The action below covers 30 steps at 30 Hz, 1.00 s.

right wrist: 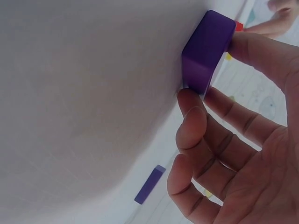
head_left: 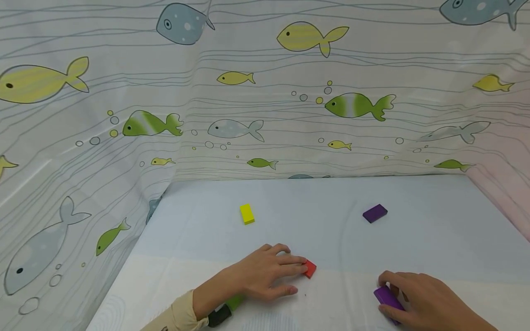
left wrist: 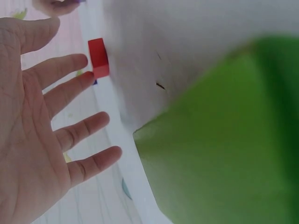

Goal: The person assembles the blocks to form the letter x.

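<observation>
Tabletop (head_left: 310,230) under everything. Right hand (head_left: 428,296) has its grip narrowed to block width, purple block (head_left: 388,298) pinched thumb-to-fingers at the near right. Left hand (head_left: 271,273) has its grip spread, fingertips at the red block (head_left: 310,269) mid-tabletop, not wrapped round it. Handling, my read: both light, rigid, hard to break, smooth faces maybe slick. Best hold: opposite sides, light squeeze, top face left free.

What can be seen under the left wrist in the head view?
Part of a green block shows there, beside a black object. The left hand and wrist cover the rest, so the block's full outline and anything else beneath cannot be seen.
</observation>
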Each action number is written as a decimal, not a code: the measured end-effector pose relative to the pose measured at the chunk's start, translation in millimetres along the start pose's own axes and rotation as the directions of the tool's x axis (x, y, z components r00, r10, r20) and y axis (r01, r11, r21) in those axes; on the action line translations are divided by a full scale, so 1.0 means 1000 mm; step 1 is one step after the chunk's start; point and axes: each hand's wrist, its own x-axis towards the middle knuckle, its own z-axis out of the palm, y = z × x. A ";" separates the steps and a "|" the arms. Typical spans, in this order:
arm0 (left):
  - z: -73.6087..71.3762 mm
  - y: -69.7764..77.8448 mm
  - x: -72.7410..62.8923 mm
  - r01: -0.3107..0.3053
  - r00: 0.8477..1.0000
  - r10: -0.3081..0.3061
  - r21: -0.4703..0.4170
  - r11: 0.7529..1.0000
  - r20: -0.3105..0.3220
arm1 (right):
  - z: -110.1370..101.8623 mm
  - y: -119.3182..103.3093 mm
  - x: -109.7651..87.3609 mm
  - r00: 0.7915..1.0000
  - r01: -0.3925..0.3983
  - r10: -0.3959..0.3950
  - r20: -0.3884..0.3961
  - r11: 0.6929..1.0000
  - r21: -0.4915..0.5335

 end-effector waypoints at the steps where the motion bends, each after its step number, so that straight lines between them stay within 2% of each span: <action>1: 0.000 0.000 0.000 0.000 1.000 0.000 0.002 1.000 0.000 | 0.000 0.000 0.000 1.000 0.001 -0.001 -0.002 1.000 0.001; 7: 0.001 0.002 0.002 0.000 1.000 0.000 0.027 1.000 0.010 | 0.003 0.002 -0.003 0.999 0.040 -0.040 -0.033 0.999 0.013; 15: 0.002 0.004 0.004 0.002 1.000 -0.003 0.049 0.999 0.011 | 0.004 0.003 -0.004 0.998 0.045 -0.044 -0.037 0.998 0.039; 22: 0.004 0.004 0.004 0.009 1.000 -0.009 0.052 0.999 0.016 | 0.005 0.002 -0.001 1.000 -0.006 0.006 -0.008 0.999 0.032; 30: 0.003 0.003 0.005 0.013 1.000 -0.014 0.045 0.999 0.015 | 0.003 0.003 -0.002 0.997 0.040 -0.038 -0.064 0.999 0.024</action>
